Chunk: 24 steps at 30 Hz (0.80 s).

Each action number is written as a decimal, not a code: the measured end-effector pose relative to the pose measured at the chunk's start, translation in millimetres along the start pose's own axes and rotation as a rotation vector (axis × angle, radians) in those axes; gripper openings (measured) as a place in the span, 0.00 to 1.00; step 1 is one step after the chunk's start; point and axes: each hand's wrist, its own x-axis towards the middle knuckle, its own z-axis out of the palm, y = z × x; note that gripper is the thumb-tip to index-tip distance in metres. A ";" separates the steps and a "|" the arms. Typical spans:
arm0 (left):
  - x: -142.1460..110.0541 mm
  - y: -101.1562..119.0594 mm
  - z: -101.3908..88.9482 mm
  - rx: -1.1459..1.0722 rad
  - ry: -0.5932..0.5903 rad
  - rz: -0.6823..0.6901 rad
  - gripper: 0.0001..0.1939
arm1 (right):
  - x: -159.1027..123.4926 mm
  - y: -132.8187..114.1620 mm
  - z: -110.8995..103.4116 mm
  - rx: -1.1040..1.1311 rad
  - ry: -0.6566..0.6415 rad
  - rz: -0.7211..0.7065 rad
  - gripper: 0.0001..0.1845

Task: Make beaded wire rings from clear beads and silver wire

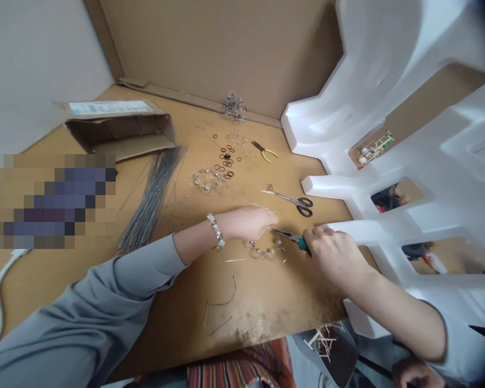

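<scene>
My right hand (pixel 335 256) is closed round the green handles of a pair of pliers (pixel 289 235), whose jaws point left. The tips of the pliers come close to the fingers of my left hand (pixel 254 222); whether they grip the wire there I cannot tell. A beaded wire ring (pixel 267 251) hangs from the pinched fingers of my left hand, just above the table. A short straight piece of wire (pixel 234 260) lies beside it. Beyond my hands are black-handled scissors (pixel 297 201) and yellow-handled pliers (pixel 265 152).
A bundle of grey wires (pixel 151 202) lies left, by an open cardboard box (pixel 119 129). Farther back are dark rings (pixel 226 157), another beaded wire ring (pixel 208 179) and a wire tangle (pixel 234 106). White foam (pixel 315 186) borders the right; a bin (pixel 335 353) stands below the table edge.
</scene>
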 end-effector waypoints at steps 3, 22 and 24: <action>0.1 0.5 1.4 0.005 0.000 -0.004 0.07 | 0.0 -2.0 -2.5 0.026 -0.033 0.009 0.05; -1.0 -16.4 -3.3 -0.239 0.027 -0.040 0.07 | -7.8 -6.5 37.2 0.434 -0.043 0.305 0.19; -0.8 -15.4 -5.8 -0.281 -0.010 -0.046 0.08 | -4.8 -15.5 48.6 0.396 0.011 0.321 0.19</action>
